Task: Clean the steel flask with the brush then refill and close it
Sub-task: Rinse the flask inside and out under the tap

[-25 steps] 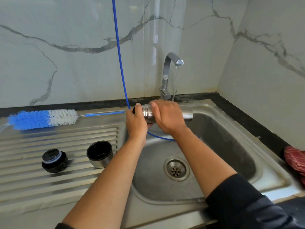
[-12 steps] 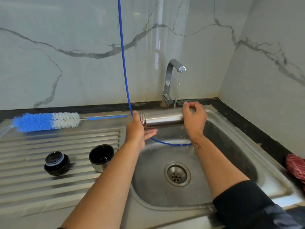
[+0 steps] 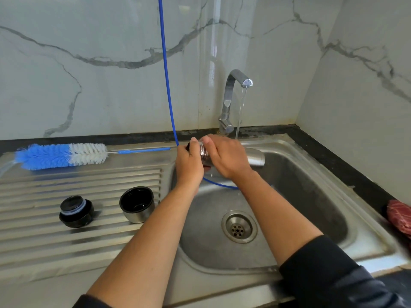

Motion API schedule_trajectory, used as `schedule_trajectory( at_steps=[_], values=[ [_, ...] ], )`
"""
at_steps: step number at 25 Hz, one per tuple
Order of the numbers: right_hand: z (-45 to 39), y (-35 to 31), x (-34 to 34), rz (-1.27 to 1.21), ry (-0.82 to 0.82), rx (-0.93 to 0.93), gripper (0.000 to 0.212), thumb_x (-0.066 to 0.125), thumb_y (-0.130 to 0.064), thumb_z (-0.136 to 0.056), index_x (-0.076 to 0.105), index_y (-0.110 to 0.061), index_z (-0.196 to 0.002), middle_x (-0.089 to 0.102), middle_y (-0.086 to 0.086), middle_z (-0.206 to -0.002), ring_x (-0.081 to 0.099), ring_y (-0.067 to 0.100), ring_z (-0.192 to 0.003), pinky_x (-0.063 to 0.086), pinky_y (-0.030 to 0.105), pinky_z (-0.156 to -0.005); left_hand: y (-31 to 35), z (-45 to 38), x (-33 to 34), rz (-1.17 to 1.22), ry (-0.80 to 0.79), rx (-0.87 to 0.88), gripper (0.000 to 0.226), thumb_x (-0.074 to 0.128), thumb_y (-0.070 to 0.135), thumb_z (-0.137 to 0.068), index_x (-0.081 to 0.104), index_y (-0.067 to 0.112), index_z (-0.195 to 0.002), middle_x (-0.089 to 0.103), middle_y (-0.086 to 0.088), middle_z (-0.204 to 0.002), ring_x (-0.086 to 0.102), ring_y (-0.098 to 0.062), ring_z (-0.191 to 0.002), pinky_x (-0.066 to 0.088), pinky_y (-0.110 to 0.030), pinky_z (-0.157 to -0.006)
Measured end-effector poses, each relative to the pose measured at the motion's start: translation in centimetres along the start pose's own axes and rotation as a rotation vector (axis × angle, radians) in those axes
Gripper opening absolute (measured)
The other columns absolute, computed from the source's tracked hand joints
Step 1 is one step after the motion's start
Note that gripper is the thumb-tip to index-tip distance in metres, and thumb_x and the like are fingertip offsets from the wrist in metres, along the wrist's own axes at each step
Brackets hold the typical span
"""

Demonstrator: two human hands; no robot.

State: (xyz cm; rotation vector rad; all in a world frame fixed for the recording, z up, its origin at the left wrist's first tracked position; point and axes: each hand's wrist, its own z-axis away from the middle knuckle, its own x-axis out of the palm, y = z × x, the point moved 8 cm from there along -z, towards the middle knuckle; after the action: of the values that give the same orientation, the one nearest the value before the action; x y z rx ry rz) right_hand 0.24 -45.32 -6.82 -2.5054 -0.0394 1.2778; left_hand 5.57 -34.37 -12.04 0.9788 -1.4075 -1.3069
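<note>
Bright even daylight, glare streak on the wall, wide-angle edge distortion.

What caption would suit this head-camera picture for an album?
Both hands, left and right, hold the steel flask sideways over the sink beside the running tap.

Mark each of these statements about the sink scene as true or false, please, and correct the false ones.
1. Water is running from the tap. True.
2. The steel flask stands upright in the sink. False: both hands hold it on its side over the basin.
3. The bottle brush lies on the drainboard, touched by no hand. True.
4. The right hand holds the brush. False: it grips the flask, and the left hand covers the flask's mouth end.
5. The steel cup lid sits open side up beside the black stopper. True.
</note>
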Motion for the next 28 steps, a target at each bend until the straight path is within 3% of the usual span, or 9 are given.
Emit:
schedule_trajectory(
  at_steps=[4,5,10,15,18,21,23,25,28],
  values=[
    [2.5,9.4,-1.3,0.000,-0.015,0.411,0.060,0.017,-0.049,-0.109,0.060,-0.017,-0.082,0.067,0.007,-0.084,0.064,0.027,-0.083,0.052,0.047,-0.087,0.8,-0.5,-1.4,0.026,0.059,0.054,0.031,0.046,0.042,-0.107,0.054,0.012,-0.112,0.063,-0.008,-0.107,0.067,-0.020,-0.093,0.061,-0.033,-0.057],
    [2.6,9.4,-1.6,0.035,-0.005,0.428,0.059,0.017,-0.046,-0.109,0.060,-0.016,-0.081,0.066,0.007,-0.083,0.064,0.028,-0.083,0.052,0.047,-0.087,0.8,-0.6,-1.4,0.021,0.066,0.057,0.032,0.046,0.042,-0.107,0.054,0.011,-0.113,0.063,-0.008,-0.108,0.067,-0.019,-0.093,0.061,-0.032,-0.056],
    [-0.5,0.2,-0.5,0.060,0.029,0.049,0.051,0.017,-0.042,-0.107,0.054,-0.022,-0.078,0.060,-0.001,-0.076,0.057,0.026,-0.071,0.050,0.044,-0.075,1.3,-0.1,-1.4,0.023,0.105,0.071,0.029,0.047,0.040,-0.106,0.055,0.012,-0.109,0.067,-0.008,-0.099,0.070,-0.023,-0.086,0.064,-0.047,-0.067],
    [2.5,8.6,-1.5,0.062,-0.057,0.460,0.062,0.016,-0.045,-0.109,0.063,-0.014,-0.084,0.068,0.012,-0.088,0.063,0.030,-0.084,0.051,0.047,-0.088,2.1,0.4,-2.1,-0.028,0.104,0.120,0.022,0.045,0.038,-0.108,0.052,0.017,-0.107,0.060,0.003,-0.094,0.065,-0.013,-0.085,0.063,-0.039,-0.064],
    [0.4,2.5,-1.0,0.036,0.037,0.180,0.056,0.011,-0.044,-0.107,0.053,-0.020,-0.078,0.060,0.000,-0.078,0.057,0.024,-0.074,0.051,0.046,-0.082,2.0,0.2,-1.8,-0.013,0.101,0.114,0.022,0.046,0.038,-0.107,0.053,0.017,-0.105,0.061,0.002,-0.091,0.068,-0.021,-0.087,0.064,-0.043,-0.068],
    [-0.2,-1.4,-0.3,0.023,0.026,-0.050,0.060,0.012,-0.045,-0.105,0.067,-0.022,-0.098,0.069,-0.002,-0.090,0.062,0.023,-0.081,0.048,0.042,-0.077,1.6,0.0,-2.2,0.013,0.147,0.099,0.025,0.049,0.039,-0.104,0.055,0.015,-0.107,0.064,0.000,-0.090,0.070,-0.029,-0.090,0.063,-0.051,-0.075],
    [0.1,2.2,-0.2,0.004,0.037,0.088,0.065,0.013,-0.050,-0.103,0.072,-0.023,-0.104,0.073,0.001,-0.097,0.065,0.024,-0.090,0.049,0.044,-0.087,1.5,0.4,-2.6,0.061,0.164,0.098,0.020,0.049,0.039,-0.104,0.054,0.020,-0.103,0.063,0.002,-0.094,0.069,-0.027,-0.093,0.064,-0.051,-0.074],
    [1.0,6.6,-0.7,-0.167,0.104,0.396,0.065,0.022,-0.061,-0.099,0.071,-0.018,-0.104,0.073,0.007,-0.104,0.066,0.027,-0.099,0.051,0.050,-0.094,2.1,1.1,-3.3,0.089,0.199,0.116,0.020,0.047,0.037,-0.106,0.053,0.018,-0.104,0.061,0.002,-0.094,0.067,-0.024,-0.094,0.064,-0.044,-0.069],
    [1.3,7.7,-1.2,-0.575,0.196,0.692,0.074,0.046,-0.065,-0.096,0.049,-0.010,-0.145,0.059,0.011,-0.139,0.056,0.028,-0.128,0.047,0.046,-0.108,3.2,2.4,-4.2,0.147,0.285,0.165,0.025,0.045,0.036,-0.107,0.053,0.013,-0.106,0.061,0.002,-0.093,0.066,-0.021,-0.092,0.063,-0.039,-0.065]
  ],
)
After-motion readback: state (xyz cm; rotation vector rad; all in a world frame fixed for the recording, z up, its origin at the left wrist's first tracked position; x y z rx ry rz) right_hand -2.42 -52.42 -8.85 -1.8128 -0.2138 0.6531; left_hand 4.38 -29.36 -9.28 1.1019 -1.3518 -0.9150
